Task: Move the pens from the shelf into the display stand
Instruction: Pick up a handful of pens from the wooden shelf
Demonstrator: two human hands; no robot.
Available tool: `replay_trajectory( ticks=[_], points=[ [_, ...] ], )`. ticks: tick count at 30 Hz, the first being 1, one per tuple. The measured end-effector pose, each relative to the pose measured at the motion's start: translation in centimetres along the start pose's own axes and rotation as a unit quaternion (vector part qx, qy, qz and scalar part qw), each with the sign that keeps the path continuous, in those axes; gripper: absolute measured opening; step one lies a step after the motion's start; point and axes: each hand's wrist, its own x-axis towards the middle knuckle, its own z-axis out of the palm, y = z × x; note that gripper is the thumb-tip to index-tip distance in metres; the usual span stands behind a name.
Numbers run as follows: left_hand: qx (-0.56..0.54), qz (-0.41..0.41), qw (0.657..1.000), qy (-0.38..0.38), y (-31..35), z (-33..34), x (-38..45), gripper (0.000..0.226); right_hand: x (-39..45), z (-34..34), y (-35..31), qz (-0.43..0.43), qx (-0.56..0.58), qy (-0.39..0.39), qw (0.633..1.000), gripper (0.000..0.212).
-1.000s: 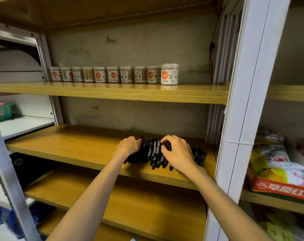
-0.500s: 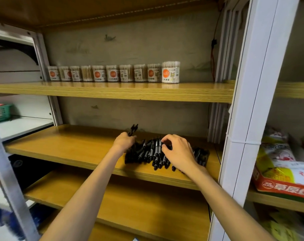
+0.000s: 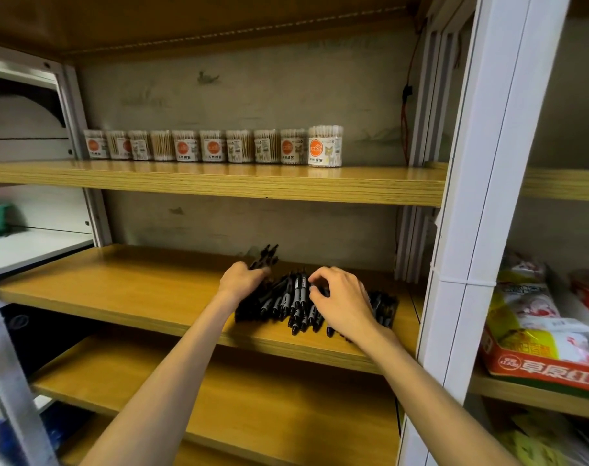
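The pens (image 3: 288, 302) lie in a black heap on the middle shelf (image 3: 125, 290), near its right end and front edge. The left hand (image 3: 241, 280) grips a bundle of pens, their ends sticking up toward the back wall. The right hand (image 3: 342, 302) rests on the heap, fingers curled, pinching one pen.

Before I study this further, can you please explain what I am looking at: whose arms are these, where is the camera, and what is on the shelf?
The camera sits on a person's head, looking forward and down at their own bare arms. On the wooden shelf lies a heap of black pens. The left hand grips a bunch of pens, their ends sticking up. The right hand rests curled on the heap. Small tubs stand on the shelf above.
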Motion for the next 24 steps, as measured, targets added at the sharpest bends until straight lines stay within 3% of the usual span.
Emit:
replay_trajectory(
  ticks=[3, 7, 10, 16, 20, 24],
  points=[
    [-0.128, 0.001, 0.992, 0.011, -0.5, -0.9, -0.2, 0.036, 0.0, 0.0, 0.0, 0.0, -0.001, -0.002, 1.0, 0.014],
    [-0.236, 0.068, 0.969, 0.021, -2.1, -2.3, -1.1, 0.012, -0.1, 0.2, -0.1, -0.002, -0.007, -0.001, 1.0, 0.014],
    [-0.287, 0.086, 0.953, 0.039, -3.4, -3.1, -1.7, 0.01, -0.1, 0.6, -0.2, -0.001, -0.006, -0.008, 1.0, 0.016],
    [-0.266, 0.07, 0.96, 0.046, -4.2, -3.4, -1.8, 0.013, 0.1, 1.3, -0.8, -0.003, -0.003, -0.013, 1.0, 0.015],
    [-0.282, 0.093, 0.95, 0.094, -4.2, -3.6, -1.3, 0.018, 0.2, 1.4, -1.0, -0.009, -0.003, -0.012, 1.0, 0.016],
    [-0.261, 0.102, 0.954, 0.103, -4.4, -3.6, -1.0, 0.008, 0.2, 1.3, -0.9, -0.01, -0.003, -0.013, 1.0, 0.014]
  ],
)
